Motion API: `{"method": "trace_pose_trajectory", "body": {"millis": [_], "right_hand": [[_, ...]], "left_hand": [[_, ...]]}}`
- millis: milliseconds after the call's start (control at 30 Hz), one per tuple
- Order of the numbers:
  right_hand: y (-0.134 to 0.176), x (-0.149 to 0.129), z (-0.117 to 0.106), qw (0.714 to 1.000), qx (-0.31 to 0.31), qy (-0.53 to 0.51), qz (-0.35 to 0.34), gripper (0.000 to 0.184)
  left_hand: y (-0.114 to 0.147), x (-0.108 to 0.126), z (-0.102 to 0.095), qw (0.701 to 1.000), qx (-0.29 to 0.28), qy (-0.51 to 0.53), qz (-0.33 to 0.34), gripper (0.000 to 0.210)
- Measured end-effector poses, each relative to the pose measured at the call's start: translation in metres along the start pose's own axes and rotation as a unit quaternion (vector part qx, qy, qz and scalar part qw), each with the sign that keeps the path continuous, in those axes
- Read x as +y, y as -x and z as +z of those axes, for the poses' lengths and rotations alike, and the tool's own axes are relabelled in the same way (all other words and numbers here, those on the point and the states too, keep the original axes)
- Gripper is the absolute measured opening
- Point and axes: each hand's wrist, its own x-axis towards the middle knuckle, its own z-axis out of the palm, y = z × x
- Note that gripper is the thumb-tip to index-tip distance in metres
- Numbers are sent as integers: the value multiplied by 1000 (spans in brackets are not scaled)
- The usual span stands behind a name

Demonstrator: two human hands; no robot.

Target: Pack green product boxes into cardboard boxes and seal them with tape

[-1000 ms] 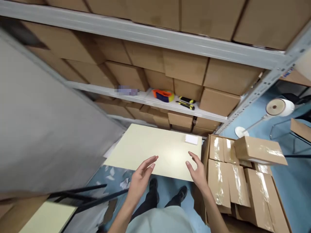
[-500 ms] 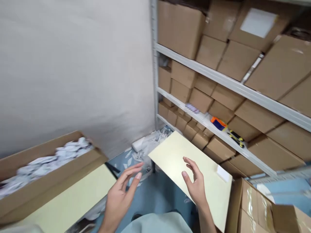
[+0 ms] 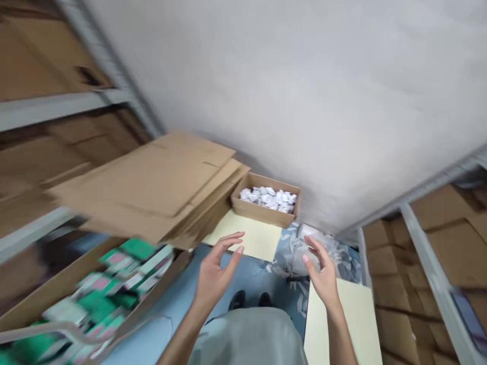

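Note:
My left hand [image 3: 219, 268] hovers over the blue floor with its thumb and fingers apart, holding nothing. Beyond its fingertips lies a pale yellow board [image 3: 266, 237], with an open cardboard box [image 3: 262, 215] of crumpled white pieces [image 3: 270, 197] at its far end. My right hand [image 3: 322, 274] is also raised and empty, fingers curved and apart. It is by the near-right pale yellow board [image 3: 361, 319], apart from it as far as I can see.
Flattened cardboard sheets [image 3: 163, 177] are stacked at left, above a carton of green and white small boxes [image 3: 102, 299]. White scraps and plastic [image 3: 315, 248] litter the floor by the wall. Shelves with cardboard boxes [image 3: 395, 284] flank both sides.
The view has swung to the left, bringing the flattened cardboard and the green boxes into sight. Both hands stay raised and empty, now farther apart from the right shelf's tools, which have left view.

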Motion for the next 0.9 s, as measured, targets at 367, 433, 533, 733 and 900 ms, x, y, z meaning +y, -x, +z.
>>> {"method": "trace_pose_trajectory", "body": {"millis": [367, 433, 533, 733, 900], "right_hand": [[-92, -4, 114, 936, -324, -71, -114, 50], [-88, -20, 136, 922, -359, -81, -121, 49], [-75, -48, 167, 897, -410, -88, -140, 46], [-32, -101, 244, 844, -490, -105, -190, 42], [23, -139, 328, 811, -537, -108, -205, 40]], "left_hand": [[102, 24, -117, 917, 351, -160, -103, 41], [121, 27, -129, 899, 395, -150, -116, 39], [141, 29, -144, 874, 452, -131, -118, 38], [175, 23, -193, 849, 503, -102, -123, 41], [211, 4, -262, 816, 560, -70, -120, 40]]}}
